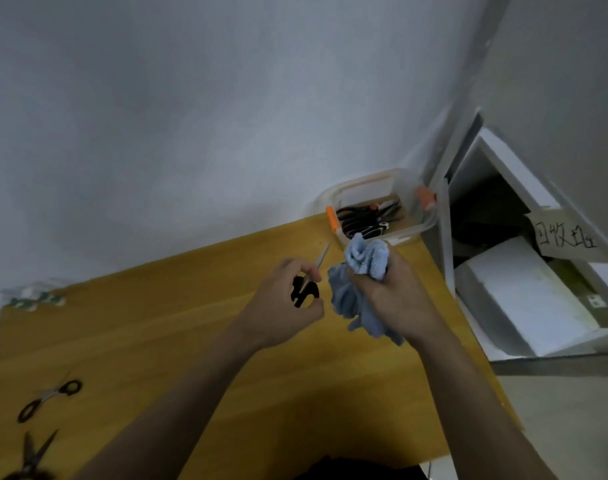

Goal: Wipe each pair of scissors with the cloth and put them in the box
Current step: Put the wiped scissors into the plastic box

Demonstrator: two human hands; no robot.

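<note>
From the head camera, the left hand holds a pair of black-handled scissors by the handles, fingers curled round the loops, with the closed blades pointing up and away toward the box; its grip is clenched on that tool. The right hand is bunched round a blue cloth, grasping it in a fist so folds spill above and below the fingers; cloth and blades lie just beside each other but apart, so I judge this pair is either about to be wiped or just done, and I cannot tell which.

The clear plastic box with orange latches sits at the far right corner of the wooden worktop, lid off, and already holds several dark-handled scissors; that part looks done. Still waiting at the near left edge are a small pair of scissors lying flat, and below it another pair of open scissors partly cut off by the frame; so at least two pairs plus the held one remain.

For room: the box stands close against the wall and near the worktop's right edge, beyond which an open cabinet with white foam blocks stands; the middle of the worktop between hands and leftover scissors is bare wood; a small pale object, too blurred to name, rests at the far left edge.
</note>
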